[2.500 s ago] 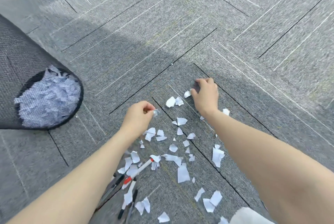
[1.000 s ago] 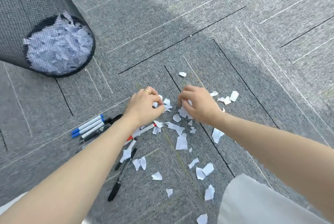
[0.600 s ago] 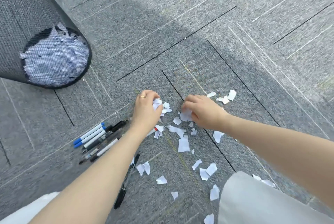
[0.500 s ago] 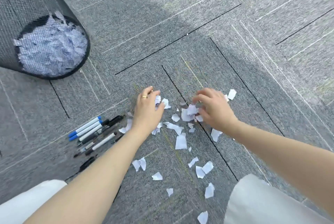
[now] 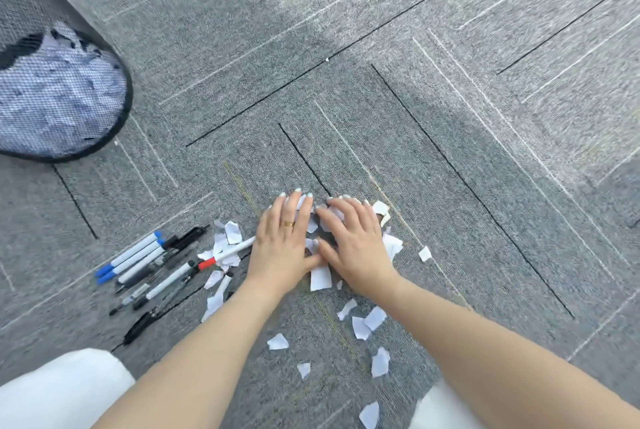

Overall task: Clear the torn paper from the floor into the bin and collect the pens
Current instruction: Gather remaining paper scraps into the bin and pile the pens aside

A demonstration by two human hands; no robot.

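- The mesh bin (image 5: 59, 96) lies on its side far left on the carpet floor (image 5: 450, 117), well apart from both hands, nearer the left.
- The left hand (image 5: 282, 241) and right hand (image 5: 353, 241), half a second ago apart and curled, now press flat, grip released, side by side on the torn paper (image 5: 320, 278).
- The pens (image 5: 149, 266) lie just left, long axes slanting toward the hands.

- The mesh bin (image 5: 59, 96) is cut off by the left edge.
- Paper scraps (image 5: 320, 278) lie partly hidden under both hands.
- The pens (image 5: 152, 266) are blurred.
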